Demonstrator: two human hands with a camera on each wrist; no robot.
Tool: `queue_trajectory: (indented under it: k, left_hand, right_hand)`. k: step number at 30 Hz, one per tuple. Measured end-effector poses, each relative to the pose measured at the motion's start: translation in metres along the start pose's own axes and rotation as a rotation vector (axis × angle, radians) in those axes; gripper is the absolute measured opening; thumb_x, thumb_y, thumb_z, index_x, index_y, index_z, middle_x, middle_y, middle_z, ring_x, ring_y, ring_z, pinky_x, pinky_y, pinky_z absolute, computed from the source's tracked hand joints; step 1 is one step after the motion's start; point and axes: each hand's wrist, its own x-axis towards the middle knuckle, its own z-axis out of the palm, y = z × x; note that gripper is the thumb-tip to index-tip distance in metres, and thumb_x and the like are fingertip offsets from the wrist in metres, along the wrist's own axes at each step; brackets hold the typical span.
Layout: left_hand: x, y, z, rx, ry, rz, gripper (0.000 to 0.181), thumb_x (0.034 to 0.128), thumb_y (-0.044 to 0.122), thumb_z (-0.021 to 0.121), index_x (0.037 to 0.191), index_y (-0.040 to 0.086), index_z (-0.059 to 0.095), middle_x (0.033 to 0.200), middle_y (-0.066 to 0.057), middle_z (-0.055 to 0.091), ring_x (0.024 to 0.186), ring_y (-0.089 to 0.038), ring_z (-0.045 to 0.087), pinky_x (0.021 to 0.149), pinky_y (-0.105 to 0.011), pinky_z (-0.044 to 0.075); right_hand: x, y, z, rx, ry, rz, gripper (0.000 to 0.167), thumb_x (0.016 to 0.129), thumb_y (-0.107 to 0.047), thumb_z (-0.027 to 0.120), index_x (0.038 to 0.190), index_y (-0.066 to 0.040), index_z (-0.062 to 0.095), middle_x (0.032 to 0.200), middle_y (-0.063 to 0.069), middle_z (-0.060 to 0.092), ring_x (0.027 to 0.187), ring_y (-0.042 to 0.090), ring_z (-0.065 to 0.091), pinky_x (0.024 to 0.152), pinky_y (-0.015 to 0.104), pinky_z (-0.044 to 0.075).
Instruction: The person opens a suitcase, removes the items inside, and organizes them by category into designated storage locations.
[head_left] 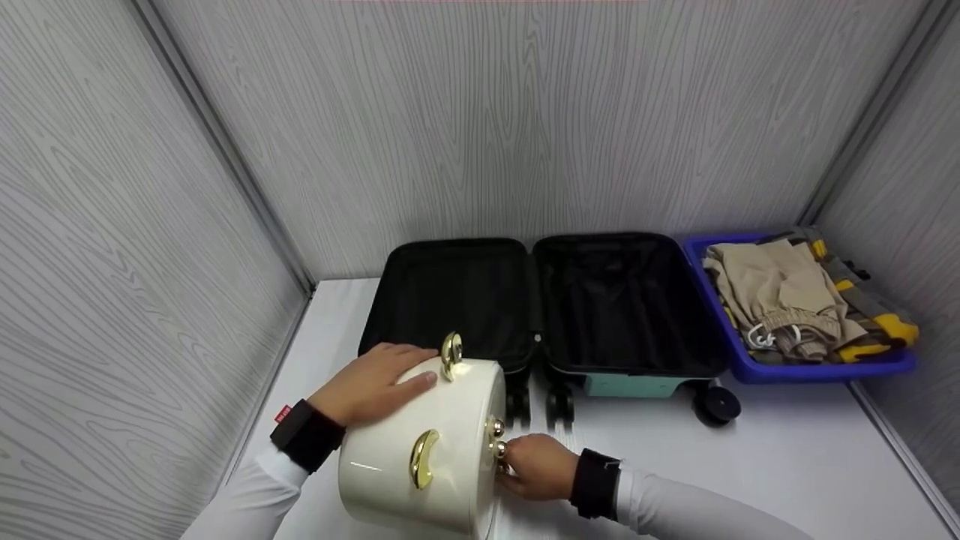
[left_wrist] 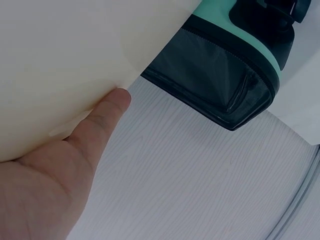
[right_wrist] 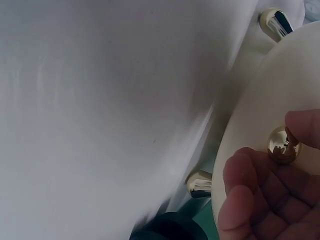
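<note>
A cream-white drum-shaped container (head_left: 409, 450) lies tipped on its side at the front of the table, with gold curved fittings (head_left: 422, 457) on its wall. Gold ball knobs (head_left: 495, 429) stick out from its round end face, which points right. My left hand (head_left: 382, 386) rests on the upper side of the drum, fingers extended along the wall. At the end face, my right hand (head_left: 538, 466) has its fingers curled around a gold ball (right_wrist: 283, 145); in the right wrist view the thumb touches that ball. Part of the drum's underside is out of sight.
Behind the drum an open suitcase (head_left: 534, 300) lies with black-lined halves, mint shell and black wheels (head_left: 718, 405). To its right a blue tray (head_left: 817, 373) holds folded beige drawstring trousers (head_left: 780, 289) and grey-yellow clothing (head_left: 892, 330). Grey wood-grain panels enclose the table.
</note>
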Motion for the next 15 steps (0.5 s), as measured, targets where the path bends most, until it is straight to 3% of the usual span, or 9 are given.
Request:
queue_trajectory:
  k: [4,7,12,15]
  left_hand:
    - [-0.007,-0.002,-0.004,-0.102,0.018,-0.004,0.057,0.1198,0.044,0.028,0.157,0.016,0.060,0.164,-0.018,0.052,0.155,-0.043,0.044,0.128,-0.064,0.034]
    - [-0.017,-0.001,-0.007,-0.131,0.084,0.036,0.053,0.1204,0.033,0.026,0.153,0.015,0.064,0.161,-0.021,0.053,0.153,-0.045,0.046,0.125,-0.066,0.037]
    - [-0.044,0.024,-0.015,0.031,0.262,0.092,0.041,0.1156,0.031,0.048,0.139,0.008,0.073,0.141,-0.018,0.069,0.133,-0.041,0.065,0.111,-0.063,0.052]
    - [-0.065,0.052,-0.018,0.145,0.317,0.051,0.046,0.1090,0.046,0.061,0.131,0.010,0.077,0.128,-0.008,0.076,0.118,-0.031,0.073,0.097,-0.054,0.060]
  right_hand:
    - [-0.002,-0.001,0.002,0.019,0.011,0.010,0.022,0.097,-0.025,0.076,0.080,-0.016,0.065,0.073,-0.005,0.068,0.060,0.009,0.060,0.056,0.027,0.052]
    - [-0.004,-0.003,0.004,0.028,0.037,0.003,0.020,0.098,-0.024,0.075,0.082,-0.016,0.066,0.075,-0.004,0.070,0.062,0.009,0.064,0.058,0.028,0.054]
    - [-0.002,-0.010,0.004,0.042,0.110,-0.061,0.016,0.099,-0.019,0.076,0.088,-0.014,0.066,0.080,-0.002,0.074,0.070,0.012,0.072,0.063,0.029,0.058]
    - [0.001,-0.016,0.006,0.037,0.136,-0.093,0.016,0.099,-0.017,0.077,0.088,-0.013,0.065,0.080,-0.001,0.074,0.071,0.012,0.072,0.065,0.029,0.059]
